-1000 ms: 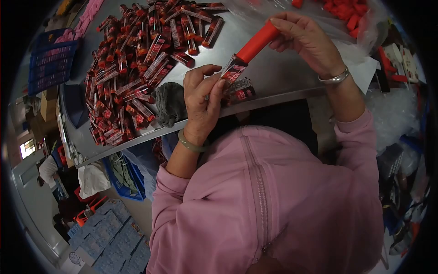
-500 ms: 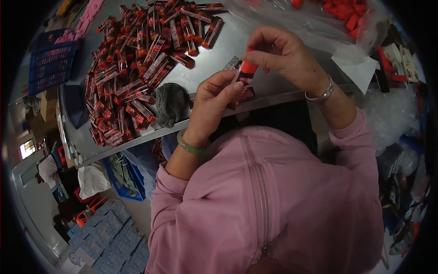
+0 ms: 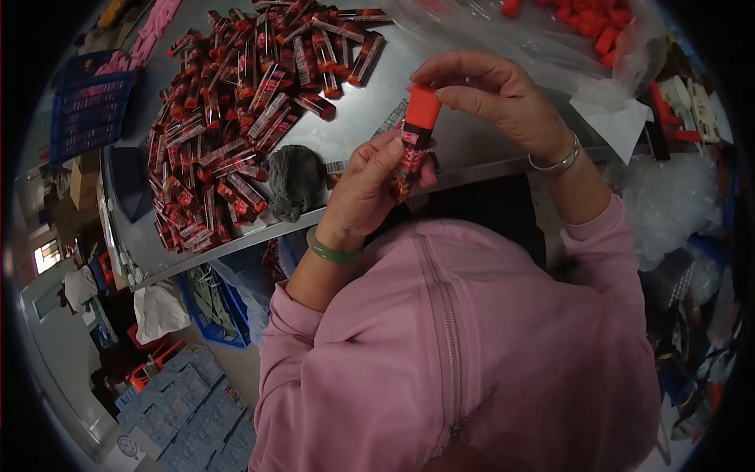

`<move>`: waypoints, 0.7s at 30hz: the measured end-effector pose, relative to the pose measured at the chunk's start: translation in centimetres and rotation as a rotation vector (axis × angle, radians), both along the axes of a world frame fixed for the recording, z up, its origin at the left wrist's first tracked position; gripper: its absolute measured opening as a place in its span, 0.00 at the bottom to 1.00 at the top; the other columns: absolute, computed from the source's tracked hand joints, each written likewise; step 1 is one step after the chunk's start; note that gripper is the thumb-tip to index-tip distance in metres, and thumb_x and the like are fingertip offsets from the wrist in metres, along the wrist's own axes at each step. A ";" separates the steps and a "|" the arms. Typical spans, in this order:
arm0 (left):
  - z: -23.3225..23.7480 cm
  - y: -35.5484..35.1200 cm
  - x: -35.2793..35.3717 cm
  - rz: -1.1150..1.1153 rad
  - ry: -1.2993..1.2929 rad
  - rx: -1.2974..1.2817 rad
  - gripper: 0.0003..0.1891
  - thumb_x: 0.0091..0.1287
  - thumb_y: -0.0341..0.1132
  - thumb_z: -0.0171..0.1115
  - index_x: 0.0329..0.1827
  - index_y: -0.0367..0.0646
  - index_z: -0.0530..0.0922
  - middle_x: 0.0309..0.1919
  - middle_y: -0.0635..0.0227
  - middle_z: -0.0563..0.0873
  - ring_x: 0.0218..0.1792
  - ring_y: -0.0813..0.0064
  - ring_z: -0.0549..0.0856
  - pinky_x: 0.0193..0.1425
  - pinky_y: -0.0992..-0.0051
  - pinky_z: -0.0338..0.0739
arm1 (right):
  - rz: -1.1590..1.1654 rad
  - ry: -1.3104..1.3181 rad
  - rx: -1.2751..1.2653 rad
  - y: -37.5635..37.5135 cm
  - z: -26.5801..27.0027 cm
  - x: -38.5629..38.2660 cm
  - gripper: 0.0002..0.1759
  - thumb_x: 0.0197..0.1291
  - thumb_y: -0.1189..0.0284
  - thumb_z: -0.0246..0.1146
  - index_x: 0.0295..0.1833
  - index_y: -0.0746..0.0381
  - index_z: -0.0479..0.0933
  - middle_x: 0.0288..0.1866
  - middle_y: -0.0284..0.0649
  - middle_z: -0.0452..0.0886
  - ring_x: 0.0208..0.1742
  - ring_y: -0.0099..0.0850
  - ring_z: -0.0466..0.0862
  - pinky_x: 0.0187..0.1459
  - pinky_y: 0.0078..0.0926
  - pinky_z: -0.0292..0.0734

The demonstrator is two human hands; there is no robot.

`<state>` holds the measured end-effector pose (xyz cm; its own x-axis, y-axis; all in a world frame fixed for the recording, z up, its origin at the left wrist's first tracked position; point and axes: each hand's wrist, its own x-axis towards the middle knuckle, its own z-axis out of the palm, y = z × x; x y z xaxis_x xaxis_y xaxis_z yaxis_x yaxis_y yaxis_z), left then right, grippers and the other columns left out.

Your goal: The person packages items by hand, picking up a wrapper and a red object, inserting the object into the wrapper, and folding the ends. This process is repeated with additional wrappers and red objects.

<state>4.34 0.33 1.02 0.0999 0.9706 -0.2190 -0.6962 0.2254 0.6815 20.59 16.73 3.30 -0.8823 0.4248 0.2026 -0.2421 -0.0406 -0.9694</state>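
Note:
My left hand (image 3: 373,173) is wrapped round a dark tube (image 3: 410,149) with a printed label, held above the table's near edge. An orange-red cap (image 3: 423,107) sits on the tube's upper end. My right hand (image 3: 495,94) has its thumb and fingertips on the top of that cap, one on each side. To the left of my left hand lies a crumpled grey cloth (image 3: 295,181). Beyond it a large pile of similar red and dark tubes (image 3: 236,118) spreads over the metal table (image 3: 377,102).
A clear plastic bag (image 3: 543,47) with orange-red caps (image 3: 602,27) lies at the back right, a white paper (image 3: 612,118) below it. Blue baskets (image 3: 90,110) stand at the left. Light blue boxes (image 3: 185,409) are stacked at lower left.
The tube has turned more upright and more of its label shows. The orange-red cap stands higher and more exposed, and my right hand has shifted slightly left, onto its top.

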 end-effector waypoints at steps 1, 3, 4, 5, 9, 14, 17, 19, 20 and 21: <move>0.0 0.0 0.1 0.005 0.008 0.009 0.19 0.76 0.44 0.57 0.57 0.35 0.78 0.36 0.64 0.87 0.39 0.78 0.84 0.47 0.80 0.77 | 0.002 0.000 -0.002 -0.1 0.1 0.0 0.16 0.69 0.74 0.62 0.60 0.65 0.78 0.54 0.37 0.83 0.56 0.25 0.81 0.63 0.26 0.74; 0.0 0.0 0.0 0.013 0.017 0.016 0.19 0.76 0.44 0.57 0.57 0.35 0.79 0.37 0.64 0.87 0.38 0.79 0.84 0.46 0.80 0.77 | -0.055 -0.046 0.017 -0.5 0.2 0.0 0.12 0.67 0.76 0.63 0.55 0.65 0.80 0.51 0.35 0.84 0.53 0.24 0.82 0.59 0.24 0.75; 0.1 0.0 0.0 0.026 0.089 0.003 0.19 0.76 0.43 0.58 0.57 0.36 0.79 0.37 0.65 0.87 0.37 0.79 0.84 0.45 0.82 0.77 | -0.053 -0.046 0.016 -0.7 0.2 -0.1 0.12 0.67 0.76 0.63 0.55 0.65 0.80 0.51 0.35 0.84 0.53 0.24 0.82 0.59 0.24 0.75; 0.3 0.0 0.0 0.039 0.162 -0.010 0.18 0.75 0.43 0.58 0.57 0.37 0.79 0.38 0.65 0.87 0.36 0.80 0.84 0.43 0.83 0.76 | -0.111 -0.071 0.115 -1.0 0.3 -0.1 0.11 0.67 0.77 0.63 0.53 0.66 0.81 0.49 0.35 0.84 0.51 0.23 0.82 0.57 0.23 0.75; 1.0 0.2 0.4 0.114 0.244 -0.036 0.17 0.74 0.42 0.60 0.57 0.39 0.80 0.38 0.66 0.88 0.35 0.82 0.84 0.40 0.85 0.76 | -0.273 -0.124 0.398 -2.5 0.3 -0.1 0.10 0.62 0.77 0.67 0.49 0.66 0.82 0.45 0.36 0.83 0.46 0.23 0.81 0.51 0.22 0.75; 0.8 0.3 0.3 0.133 0.116 -0.061 0.15 0.74 0.41 0.61 0.55 0.40 0.80 0.37 0.65 0.88 0.37 0.80 0.86 0.39 0.84 0.78 | -0.310 -0.106 0.696 -4.1 0.5 -0.1 0.27 0.48 0.67 0.77 0.54 0.63 0.78 0.52 0.40 0.80 0.53 0.34 0.79 0.56 0.32 0.72; 0.7 0.5 1.0 0.215 0.040 -0.041 0.15 0.74 0.42 0.60 0.54 0.40 0.80 0.36 0.65 0.87 0.37 0.79 0.86 0.41 0.82 0.81 | -0.364 -0.149 0.883 -5.5 0.0 -0.3 0.41 0.39 0.64 0.80 0.60 0.61 0.71 0.59 0.42 0.76 0.59 0.41 0.75 0.61 0.38 0.68; 0.7 0.4 0.9 0.191 0.016 -0.048 0.16 0.75 0.43 0.60 0.54 0.40 0.79 0.36 0.65 0.87 0.37 0.78 0.86 0.42 0.81 0.81 | -0.381 -0.174 0.915 -6.1 -0.7 -0.4 0.48 0.35 0.64 0.81 0.65 0.61 0.67 0.63 0.44 0.73 0.61 0.45 0.73 0.64 0.40 0.65; 0.7 0.4 0.9 0.169 -0.005 -0.056 0.17 0.75 0.44 0.59 0.54 0.39 0.79 0.37 0.64 0.87 0.36 0.78 0.86 0.43 0.80 0.82 | -0.393 -0.156 0.923 -6.1 -1.0 -0.5 0.50 0.34 0.64 0.81 0.66 0.62 0.65 0.63 0.45 0.72 0.62 0.45 0.73 0.66 0.41 0.64; 0.6 0.3 0.8 0.171 -0.004 -0.056 0.17 0.75 0.44 0.59 0.54 0.39 0.79 0.37 0.64 0.87 0.36 0.78 0.86 0.43 0.80 0.82 | -0.403 -0.136 0.931 -6.2 -1.1 -0.6 0.52 0.34 0.65 0.81 0.67 0.63 0.64 0.64 0.45 0.72 0.63 0.46 0.73 0.67 0.42 0.62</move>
<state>5.14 0.60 1.66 -0.0644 0.9599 -0.2727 -0.7305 0.1408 0.6682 20.01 10.57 2.17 -0.7486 0.4205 0.5126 0.0433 0.8025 -0.5950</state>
